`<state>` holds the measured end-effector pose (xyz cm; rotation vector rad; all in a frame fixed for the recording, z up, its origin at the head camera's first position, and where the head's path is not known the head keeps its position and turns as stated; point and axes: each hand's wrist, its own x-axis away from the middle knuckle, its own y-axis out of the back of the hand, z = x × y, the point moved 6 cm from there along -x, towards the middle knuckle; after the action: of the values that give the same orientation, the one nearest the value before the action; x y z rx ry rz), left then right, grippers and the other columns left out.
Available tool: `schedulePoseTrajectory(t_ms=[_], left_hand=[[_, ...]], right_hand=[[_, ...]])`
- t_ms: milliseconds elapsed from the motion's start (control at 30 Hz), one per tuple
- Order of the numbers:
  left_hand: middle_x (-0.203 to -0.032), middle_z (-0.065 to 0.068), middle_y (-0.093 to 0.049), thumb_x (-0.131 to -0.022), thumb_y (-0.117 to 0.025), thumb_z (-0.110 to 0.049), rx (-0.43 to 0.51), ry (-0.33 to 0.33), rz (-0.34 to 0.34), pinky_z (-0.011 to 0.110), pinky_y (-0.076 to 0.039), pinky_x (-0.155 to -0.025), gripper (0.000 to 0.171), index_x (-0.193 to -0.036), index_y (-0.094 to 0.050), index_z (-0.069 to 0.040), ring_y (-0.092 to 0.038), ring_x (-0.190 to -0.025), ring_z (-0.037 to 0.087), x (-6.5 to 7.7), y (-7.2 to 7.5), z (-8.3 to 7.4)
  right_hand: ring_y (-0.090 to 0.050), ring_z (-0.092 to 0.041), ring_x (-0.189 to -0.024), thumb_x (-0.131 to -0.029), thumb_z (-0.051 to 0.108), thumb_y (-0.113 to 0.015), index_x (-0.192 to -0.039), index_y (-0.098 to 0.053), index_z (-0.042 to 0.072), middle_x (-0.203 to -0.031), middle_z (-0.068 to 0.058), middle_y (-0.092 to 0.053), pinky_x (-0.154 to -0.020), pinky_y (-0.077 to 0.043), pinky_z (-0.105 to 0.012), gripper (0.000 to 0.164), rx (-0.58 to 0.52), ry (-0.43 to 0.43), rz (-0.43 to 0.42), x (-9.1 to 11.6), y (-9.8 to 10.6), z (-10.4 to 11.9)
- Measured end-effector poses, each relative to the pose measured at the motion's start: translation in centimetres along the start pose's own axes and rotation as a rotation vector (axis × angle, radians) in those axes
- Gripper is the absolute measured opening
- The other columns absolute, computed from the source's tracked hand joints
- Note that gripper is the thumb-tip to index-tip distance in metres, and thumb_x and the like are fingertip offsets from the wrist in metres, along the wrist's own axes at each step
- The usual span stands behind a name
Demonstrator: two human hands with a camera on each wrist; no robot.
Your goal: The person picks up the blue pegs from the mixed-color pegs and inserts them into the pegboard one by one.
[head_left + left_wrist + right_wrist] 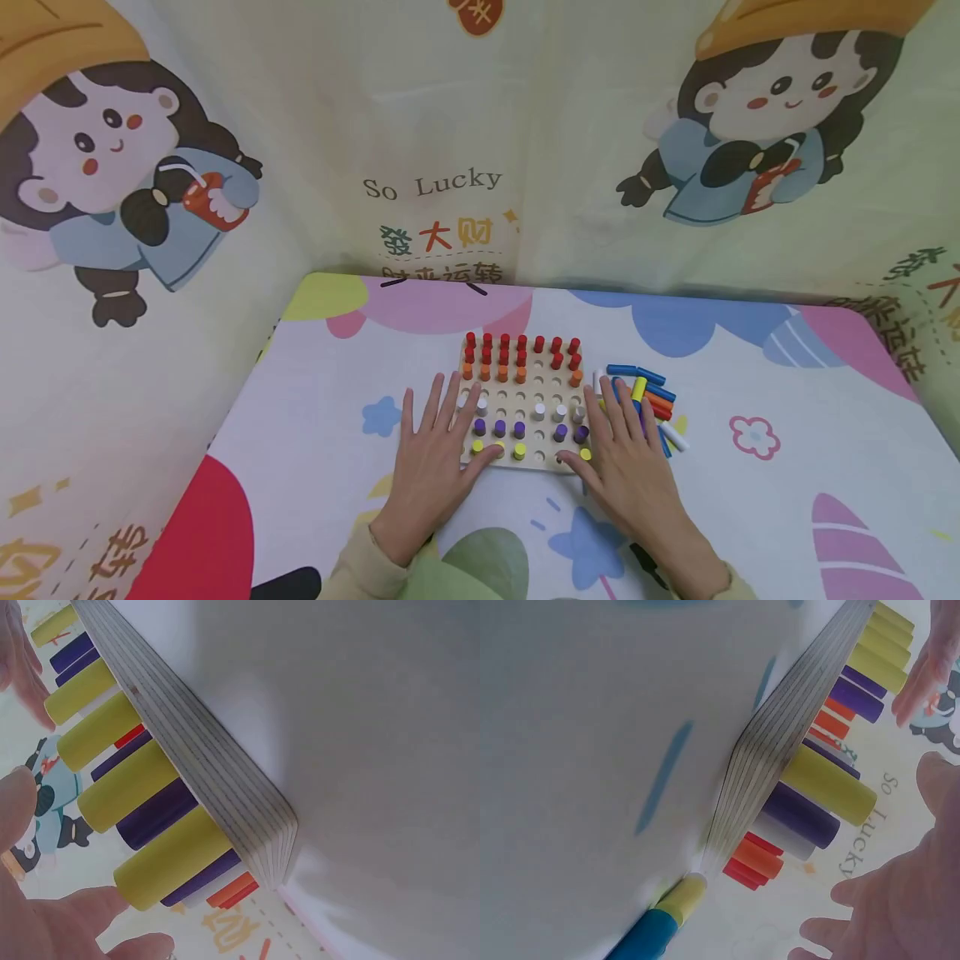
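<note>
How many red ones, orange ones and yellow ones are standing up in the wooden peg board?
Red pegs: 13
Orange pegs: 5
Yellow pegs: 5, one of them hidden in the head view
Total standing in the board: 23

A person's left hand (435, 462) and right hand (630, 462), side by side, backs up, fingers spread.
Both arms enter from the bottom edge of the head view and slant inward; a pale sleeve (363, 571) covers the left nearly to the wrist, while the right forearm (682, 537) is bare for a longer stretch, its cuff (735, 587) just showing. On each hand the four fingers extend forward, fanned with gaps between them. The left thumb (483, 463) and right thumb (582, 469) angle toward each other, tips apart. Each wrist view shows its own hand partly, at a lower corner, the opposite hand cut off by the side edge.
</note>
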<state>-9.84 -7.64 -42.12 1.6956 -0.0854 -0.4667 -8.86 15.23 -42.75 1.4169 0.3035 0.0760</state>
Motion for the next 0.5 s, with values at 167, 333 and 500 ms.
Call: schedulePoseTrajectory(t_ms=[167,333,500], left_hand=[[-0.164,0.011,-0.023,-0.092,-0.052,-0.065,-0.008,-0.008,-0.015,0.065,-0.011,-0.117,0.082,-0.157,-0.031,-0.020,-0.016,-0.153,0.031,-0.03,0.28,0.02],[-0.165,0.010,-0.020,-0.093,-0.051,-0.065,0.000,0.012,0.007,0.064,-0.010,-0.118,0.082,-0.158,-0.027,-0.021,-0.014,-0.153,0.032,0.00,0.28,0.08],[-0.164,0.011,-0.023,-0.095,-0.049,-0.063,0.011,0.038,0.020,0.062,-0.006,-0.119,0.079,-0.158,-0.028,-0.020,-0.015,-0.153,0.033,0.12,0.27,0.31]], right_hand=[[-0.004,-0.032,-0.154,-0.092,0.067,-0.047,-0.158,-0.023,0.010,-0.166,-0.014,-0.014,-0.123,-0.008,-0.055,0.091,0.006,0.006,-0.008,0.05,0.28,-0.08],[-0.004,-0.032,-0.154,-0.092,0.065,-0.052,-0.158,-0.024,0.009,-0.167,-0.013,-0.010,-0.121,-0.015,-0.055,0.090,0.004,0.006,0.001,0.06,0.44,-0.15],[-0.012,-0.035,-0.152,-0.092,0.061,-0.056,-0.159,-0.021,0.010,-0.166,-0.014,-0.014,-0.119,-0.022,-0.056,0.091,-0.002,0.010,0.016,0.18,0.68,-0.25]])
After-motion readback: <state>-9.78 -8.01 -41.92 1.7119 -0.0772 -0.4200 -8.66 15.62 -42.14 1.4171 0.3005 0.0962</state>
